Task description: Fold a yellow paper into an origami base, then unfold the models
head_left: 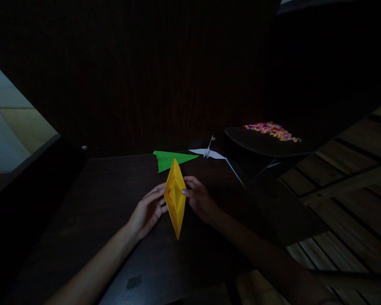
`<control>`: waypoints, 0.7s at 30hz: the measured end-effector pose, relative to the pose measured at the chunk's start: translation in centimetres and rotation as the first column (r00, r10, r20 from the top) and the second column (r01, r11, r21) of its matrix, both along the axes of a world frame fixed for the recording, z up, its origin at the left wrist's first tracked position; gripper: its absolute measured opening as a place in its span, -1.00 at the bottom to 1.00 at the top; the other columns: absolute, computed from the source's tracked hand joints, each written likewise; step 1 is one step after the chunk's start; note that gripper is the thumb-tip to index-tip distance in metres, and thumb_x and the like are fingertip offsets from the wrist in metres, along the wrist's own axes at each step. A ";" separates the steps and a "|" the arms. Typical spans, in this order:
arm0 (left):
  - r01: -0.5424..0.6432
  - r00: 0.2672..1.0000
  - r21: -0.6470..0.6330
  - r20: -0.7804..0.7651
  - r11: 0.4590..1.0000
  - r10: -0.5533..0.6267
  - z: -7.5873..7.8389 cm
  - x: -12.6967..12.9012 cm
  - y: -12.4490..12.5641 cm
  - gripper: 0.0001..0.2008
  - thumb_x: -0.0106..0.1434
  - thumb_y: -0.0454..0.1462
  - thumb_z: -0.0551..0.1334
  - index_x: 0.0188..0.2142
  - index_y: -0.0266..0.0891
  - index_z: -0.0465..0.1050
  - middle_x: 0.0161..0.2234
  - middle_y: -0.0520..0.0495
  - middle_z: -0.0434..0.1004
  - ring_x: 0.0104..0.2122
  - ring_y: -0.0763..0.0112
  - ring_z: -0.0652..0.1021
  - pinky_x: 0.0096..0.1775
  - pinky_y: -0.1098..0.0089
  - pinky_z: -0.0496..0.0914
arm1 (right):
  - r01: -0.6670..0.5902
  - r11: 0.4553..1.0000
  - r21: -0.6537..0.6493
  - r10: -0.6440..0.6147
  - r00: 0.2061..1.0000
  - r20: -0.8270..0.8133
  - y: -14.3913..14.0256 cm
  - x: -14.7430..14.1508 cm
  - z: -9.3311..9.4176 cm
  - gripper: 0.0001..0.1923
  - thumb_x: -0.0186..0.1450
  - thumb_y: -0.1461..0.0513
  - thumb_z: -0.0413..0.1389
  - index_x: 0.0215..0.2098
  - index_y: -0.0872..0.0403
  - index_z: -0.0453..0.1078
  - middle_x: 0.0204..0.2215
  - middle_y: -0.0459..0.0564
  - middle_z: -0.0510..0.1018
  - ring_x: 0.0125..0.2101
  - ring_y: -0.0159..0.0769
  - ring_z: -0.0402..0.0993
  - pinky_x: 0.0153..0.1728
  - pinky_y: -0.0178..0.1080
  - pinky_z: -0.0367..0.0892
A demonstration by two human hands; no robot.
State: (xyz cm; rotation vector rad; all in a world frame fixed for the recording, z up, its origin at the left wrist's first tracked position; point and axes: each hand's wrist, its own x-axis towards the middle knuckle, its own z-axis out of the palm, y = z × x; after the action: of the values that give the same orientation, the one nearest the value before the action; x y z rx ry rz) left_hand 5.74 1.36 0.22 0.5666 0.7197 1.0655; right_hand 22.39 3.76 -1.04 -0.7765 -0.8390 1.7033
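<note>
One bare left hand (148, 210) and one bare right hand (200, 200) make two. Folded pieces number three: one yellow diamond-shaped paper boat (177, 198), one green pointed paper plane (167, 160) and one white winged paper bird (207, 153). One heap of small multicoloured pieces (273, 130) holds too many to count.

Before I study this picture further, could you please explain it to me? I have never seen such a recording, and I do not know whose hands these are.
There is no machine here: the bare left hand and right hand belong to the person wearing the camera. It sits on their head, looking forward and down. Between them, the hands hold a yellow paper boat. Beyond it, a green paper plane and a white origami bird lie on the dark tabletop. To the right, a curved dark ledge bears small, colourful pieces, too small to identify.
</note>
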 end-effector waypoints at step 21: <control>-0.079 0.995 0.032 -0.064 0.996 0.081 0.0 0.0 0.1 -0.71 0.08 -0.28 0.37 -0.15 -0.22 0.54 -0.17 -0.09 0.58 -0.19 0.29 0.56 -0.28 0.45 0.46 | 0.052 0.999 0.006 -0.052 0.999 0.001 0.0 0.0 -0.2 -0.59 -0.11 0.25 0.39 -0.29 -0.01 0.42 -0.28 -0.10 0.48 -0.27 -0.27 0.45 -0.28 -0.24 0.38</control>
State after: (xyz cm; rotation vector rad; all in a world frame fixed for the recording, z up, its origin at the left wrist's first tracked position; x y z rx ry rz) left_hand 5.77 1.49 0.17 0.6038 0.7904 1.1375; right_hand 22.39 3.80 -1.21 -0.7893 -0.8178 1.6536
